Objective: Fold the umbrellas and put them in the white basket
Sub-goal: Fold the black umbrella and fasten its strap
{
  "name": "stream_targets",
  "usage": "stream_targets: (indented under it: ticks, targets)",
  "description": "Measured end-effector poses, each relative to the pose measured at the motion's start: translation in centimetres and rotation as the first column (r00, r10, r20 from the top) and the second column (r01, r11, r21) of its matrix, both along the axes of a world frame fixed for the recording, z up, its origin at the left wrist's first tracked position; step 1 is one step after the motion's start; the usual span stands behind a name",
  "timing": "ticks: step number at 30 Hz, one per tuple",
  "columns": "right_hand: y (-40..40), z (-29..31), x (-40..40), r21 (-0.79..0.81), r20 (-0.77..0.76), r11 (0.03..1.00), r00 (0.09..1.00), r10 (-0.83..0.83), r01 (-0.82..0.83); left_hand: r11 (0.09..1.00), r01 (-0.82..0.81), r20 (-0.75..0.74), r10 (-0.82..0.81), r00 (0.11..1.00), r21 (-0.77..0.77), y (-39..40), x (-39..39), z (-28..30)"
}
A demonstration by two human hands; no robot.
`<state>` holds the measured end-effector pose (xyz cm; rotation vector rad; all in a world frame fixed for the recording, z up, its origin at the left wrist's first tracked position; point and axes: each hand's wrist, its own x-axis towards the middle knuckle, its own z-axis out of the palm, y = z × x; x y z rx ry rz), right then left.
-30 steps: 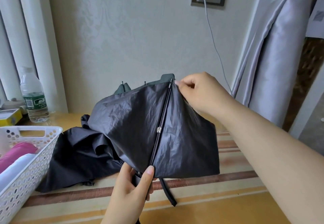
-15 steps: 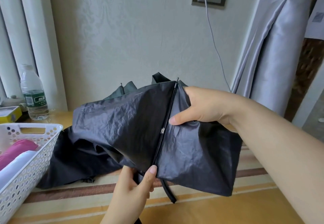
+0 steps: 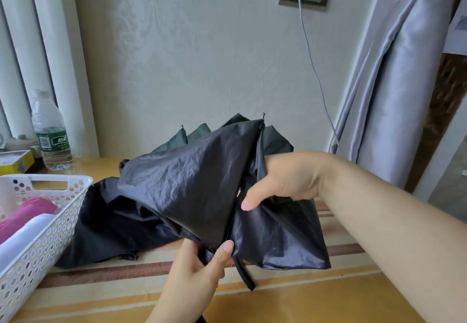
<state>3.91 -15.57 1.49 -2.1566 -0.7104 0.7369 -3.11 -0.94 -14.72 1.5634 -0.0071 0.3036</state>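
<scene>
While the black umbrella [image 3: 192, 183] is lifted a little over the desk [image 3: 290, 302], I see its cloth is thin, shiny and full of small wrinkles, and it makes flat triangle panels between thin metal ribs. Two small metal rib tips show at the top edge. My left hand [image 3: 197, 274] has its grip tight around the bottom of the umbrella, thumb pressed on the cloth, where a narrow black strap [image 3: 243, 274] hangs down. My right hand [image 3: 283, 181] holds a gathered fold of cloth on the right side, fingers hidden behind it and thumb in front. The rest of the cloth lies loose on the striped wooden desk.

At the left stands one white basket [image 3: 50, 234] of plastic with many round holes. Inside it I count two folded umbrellas: one pink umbrella [image 3: 22, 215] and one white umbrella [image 3: 24, 236]. Behind the basket stands one clear plastic water bottle [image 3: 50, 133].
</scene>
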Motion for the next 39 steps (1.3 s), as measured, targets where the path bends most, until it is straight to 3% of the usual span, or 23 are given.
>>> stream_targets:
  ticks: [4,6,9,12,14,16,19,21,23,24,25,28,29,31,33,35,37,39]
  targets:
    - [-0.2,1.0,0.5,0.053,0.215,0.98,0.956,-0.197,0.19,0.999,0.008,-0.052,-0.01,0.999,-0.046,0.2,0.2,-0.1]
    - [-1.3,1.8,0.7,-0.014,0.325,0.963,0.912,-0.249,0.268,0.996,-0.002,-0.068,-0.004,0.998,-0.088,0.4,0.4,-0.1]
    - [-3.3,2.1,0.9,-0.169,0.404,0.919,0.876,-0.264,0.355,0.981,-0.036,-0.087,0.019,0.996,-0.193,0.8,0.6,-0.1]
    - [-4.4,1.1,1.7,-0.145,0.432,0.887,0.834,-0.342,0.439,0.95,-0.055,-0.096,0.027,0.995,-0.306,0.9,0.6,0.3]
    - [-4.8,0.5,2.1,-0.046,0.321,0.865,0.827,-0.461,0.5,0.941,-0.056,-0.087,0.028,0.996,-0.333,1.0,0.5,0.5]
    - [-5.0,-0.1,2.1,0.043,0.07,0.829,0.826,-0.559,0.557,0.936,-0.05,-0.07,0.027,0.997,-0.348,1.1,0.5,0.7]
    - [-5.1,-1.0,1.6,0.198,-0.253,0.795,0.813,-0.524,0.574,0.93,-0.043,-0.047,0.028,0.998,-0.364,1.1,0.4,0.8]
    - [-4.5,-1.6,1.4,0.436,-0.355,0.636,0.771,-0.529,0.637,0.929,-0.039,-0.043,0.024,0.999,-0.369,1.1,0.3,0.9]
    - [-4.2,-2.4,1.6,0.645,-0.427,0.327,0.68,-0.596,0.691,0.929,-0.038,-0.047,0.023,0.999,-0.368,1.1,0.4,0.7]
    - [-4.1,-2.9,1.5,0.693,-0.461,0.221,0.657,-0.596,0.687,0.927,-0.041,-0.052,0.023,0.998,-0.372,1.1,0.4,0.6]
    - [-3.9,-3.5,1.3,0.692,-0.481,0.208,0.657,-0.581,0.691,0.924,-0.042,-0.058,0.022,0.998,-0.379,1.1,0.4,0.6]
    - [-2.7,-5.7,-0.3,0.514,-0.435,0.482,0.7,-0.567,0.71,0.917,-0.054,-0.073,0.027,0.997,-0.396,1.1,0.3,0.7]
    - [-2.3,-6.6,-0.4,0.468,-0.4,0.518,0.694,-0.599,0.717,0.916,-0.059,-0.079,0.03,0.996,-0.396,1.1,0.3,0.7]
    - [-1.4,-7.7,-0.5,0.456,-0.302,0.488,0.645,-0.702,0.745,0.916,-0.062,-0.084,0.031,0.996,-0.396,1.2,0.2,0.8]
    - [-1.1,-8.4,-0.4,0.513,-0.004,0.481,0.562,-0.827,0.711,0.912,-0.052,-0.084,0.019,0.996,-0.407,1.1,0.2,0.8]
    - [-1.1,-8.2,-0.8,0.583,0.419,0.562,0.376,-0.826,0.587,0.904,-0.032,-0.079,-0.002,0.997,-0.427,1.0,0.3,0.8]
    - [-1.0,-7.6,-1.4,0.628,0.579,0.631,0.267,-0.77,0.457,0.883,-0.015,-0.069,-0.02,0.997,-0.469,1.0,0.3,0.8]
    - [-1.1,-7.5,-1.5,0.608,0.612,0.675,0.294,-0.734,0.419,0.867,-0.015,-0.07,-0.023,0.997,-0.498,1.0,0.3,0.9]
